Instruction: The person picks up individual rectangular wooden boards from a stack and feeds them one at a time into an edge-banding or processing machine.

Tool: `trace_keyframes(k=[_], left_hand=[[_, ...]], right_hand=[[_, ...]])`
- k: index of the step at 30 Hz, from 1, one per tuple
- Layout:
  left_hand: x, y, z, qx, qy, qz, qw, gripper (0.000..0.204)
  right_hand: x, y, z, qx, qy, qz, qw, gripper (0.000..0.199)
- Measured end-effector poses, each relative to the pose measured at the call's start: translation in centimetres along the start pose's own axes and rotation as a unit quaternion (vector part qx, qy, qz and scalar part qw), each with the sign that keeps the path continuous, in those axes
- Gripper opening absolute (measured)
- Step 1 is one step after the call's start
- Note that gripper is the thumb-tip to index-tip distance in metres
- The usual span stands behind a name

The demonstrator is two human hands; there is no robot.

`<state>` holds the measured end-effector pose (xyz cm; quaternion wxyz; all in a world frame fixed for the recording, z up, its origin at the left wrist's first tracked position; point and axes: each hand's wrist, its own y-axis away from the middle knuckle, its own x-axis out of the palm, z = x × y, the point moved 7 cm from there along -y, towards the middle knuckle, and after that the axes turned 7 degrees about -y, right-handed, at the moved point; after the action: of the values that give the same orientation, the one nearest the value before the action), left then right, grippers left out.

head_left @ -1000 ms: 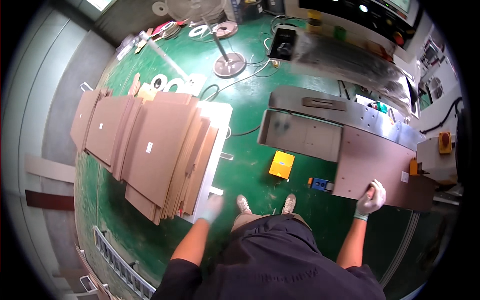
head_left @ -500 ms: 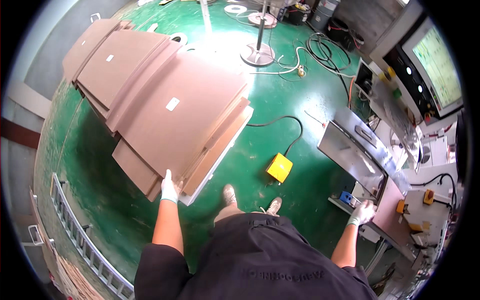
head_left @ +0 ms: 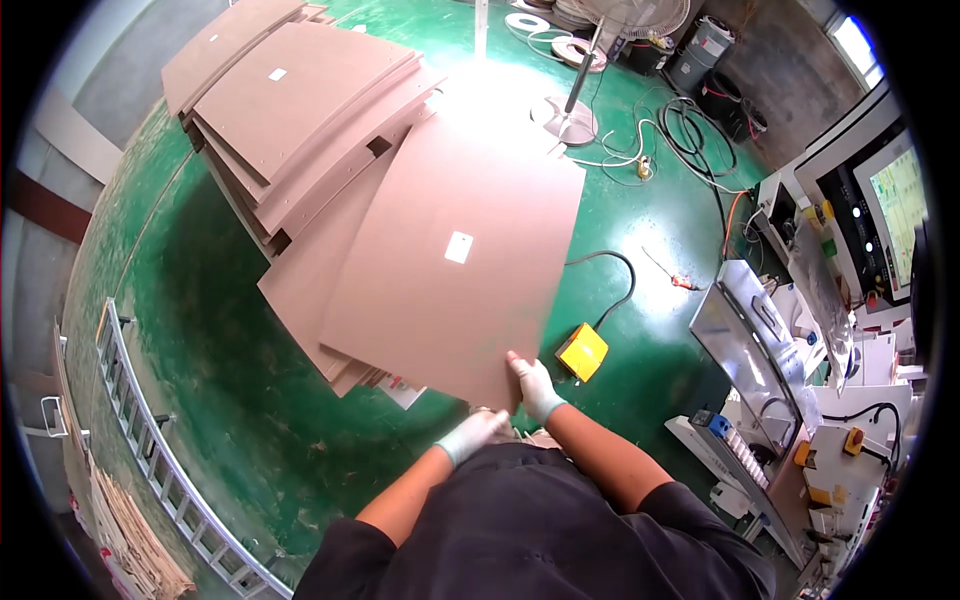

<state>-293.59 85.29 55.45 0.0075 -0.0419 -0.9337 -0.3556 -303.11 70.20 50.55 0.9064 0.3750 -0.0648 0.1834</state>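
Top board [head_left: 455, 250]: large brown sheet, held slightly lifted over the stack, its near edge close to the person's body.
Label [head_left: 459, 247]: small white rectangular sticker near the middle of the top board.
Second label [head_left: 277, 74]: small white sticker on a board farther back in the stack.
Stack [head_left: 290, 120]: brown boards fanned out on the green floor [head_left: 200, 340], to the left of centre.
Right hand [head_left: 535, 385]: gloved, fingers closed around the near right corner of the top board, forearm bent inward.
Left hand [head_left: 472, 433]: gloved, at the near edge just beside the right hand; whether it grips the board cannot be told.
Yellow pedal [head_left: 582, 351]: square box on the floor, just right of the board's corner, black cable attached.
Machine [head_left: 760, 340]: grey metal, at the right.
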Motion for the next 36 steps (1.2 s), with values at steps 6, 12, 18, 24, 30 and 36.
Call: trace_keyframes(k=[6, 12, 18, 24, 30, 36], left_hand=[[-14.6, 6.7, -7.1, 0.105, -0.276, -0.306, 0.905, 0.039], [-25.9, 11.1, -4.2, -0.017, -0.354, -0.533, 0.768, 0.039], [-20.3, 8.0, 0.3, -0.039, -0.050, -0.440, 0.896, 0.049], [-12.7, 8.4, 0.4, 0.040, 0.181, -0.313, 0.931, 0.058], [-4.2, 12.2, -9.9, 0.115, 0.341, -0.275, 0.891, 0.063], [5.2, 8.3, -15.0, 0.079, 0.410, 0.070, 0.906, 0.062]], right_hand=[[-2.4, 2.7, 1.4, -0.031, -0.011, -0.012, 0.999, 0.048], [-9.3, 3.3, 5.0, -0.075, 0.140, -0.012, 0.987, 0.061], [-11.9, 3.2, 8.8, 0.012, 0.262, 0.025, 0.965, 0.079], [-16.8, 0.2, 14.6, -0.076, 0.227, -0.027, 0.970, 0.076], [-14.8, 7.7, 26.0, -0.079, -0.293, 0.045, 0.952, 0.071], [-5.9, 15.4, 17.0, -0.131, -0.198, 0.094, 0.967, 0.049]])
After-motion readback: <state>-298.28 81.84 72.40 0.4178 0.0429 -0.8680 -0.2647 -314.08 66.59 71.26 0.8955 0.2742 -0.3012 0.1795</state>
